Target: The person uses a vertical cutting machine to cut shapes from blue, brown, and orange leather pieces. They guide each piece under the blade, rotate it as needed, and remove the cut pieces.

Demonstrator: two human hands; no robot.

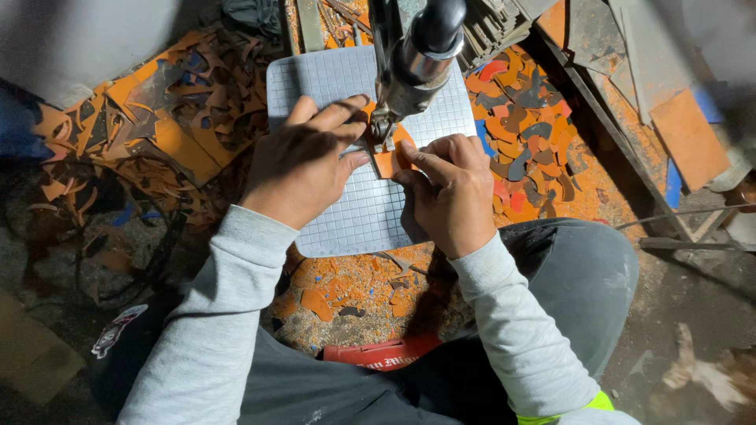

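Centre frame: left hand (303,161) and right hand (449,189) pinching a small orange leather piece (390,160) flat on a gridded grey cutting mat (354,212), steadying it under the machine head (413,67). Orange offcuts (528,134) heaped right and left.

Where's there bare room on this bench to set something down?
The gridded grey board is bare along its near edge, below the left hand and right hand, and at its far left corner. The orange piece sits under the machine head. Scrap piles crowd both sides.
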